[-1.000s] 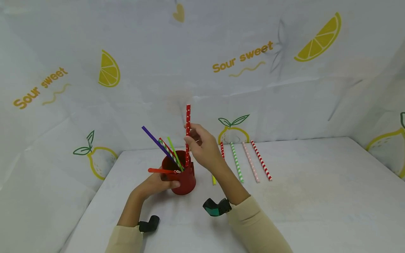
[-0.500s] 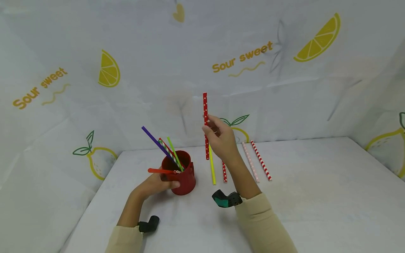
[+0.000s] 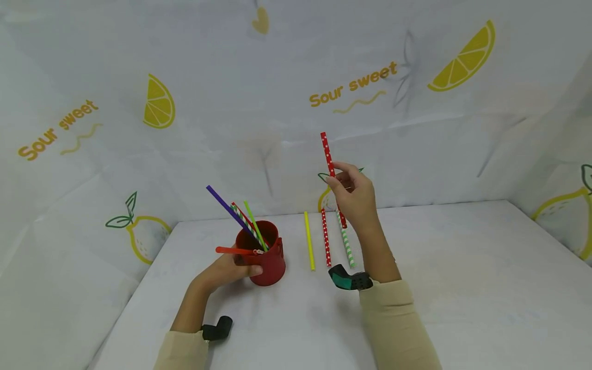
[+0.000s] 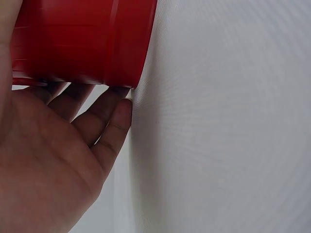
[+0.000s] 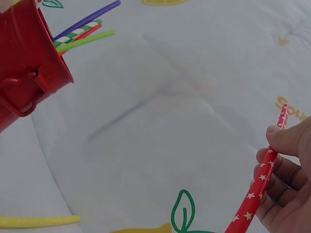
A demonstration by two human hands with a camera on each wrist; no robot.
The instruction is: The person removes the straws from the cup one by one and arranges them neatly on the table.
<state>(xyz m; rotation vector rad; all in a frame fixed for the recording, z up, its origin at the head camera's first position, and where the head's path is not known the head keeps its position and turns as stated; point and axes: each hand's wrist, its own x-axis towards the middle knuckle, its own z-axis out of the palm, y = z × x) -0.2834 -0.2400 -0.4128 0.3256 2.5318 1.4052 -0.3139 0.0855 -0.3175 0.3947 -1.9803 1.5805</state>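
My left hand (image 3: pixel 228 270) grips the red metal bucket (image 3: pixel 273 270), thumb across its front; in the left wrist view its fingers reach around the bucket (image 4: pixel 73 43). From the bucket's mouth lean a purple straw (image 3: pixel 226 206), a green-and-white striped straw, a red one and a lime green straw (image 3: pixel 253 218). An orange-red rod (image 3: pixel 235 250) juts left across the rim. Up and to the right, my right hand (image 3: pixel 358 198) pinches a red straw with white stars (image 3: pixel 326 149) between thumb and fingers. It tilts slightly, its lower end over the table.
On the white table (image 3: pixel 453 277) lie a yellow straw (image 3: pixel 309 244), another red starred straw (image 3: pixel 326 241) and a green-and-white striped straw (image 3: pixel 347 247), side by side. My right arm hides the spot beyond them. A white lemon-print cloth (image 3: pixel 222 113) hangs behind.
My right hand has carried the red starred straw from over the bucket to the right, above the row of straws. My left hand and the bucket have stayed put.
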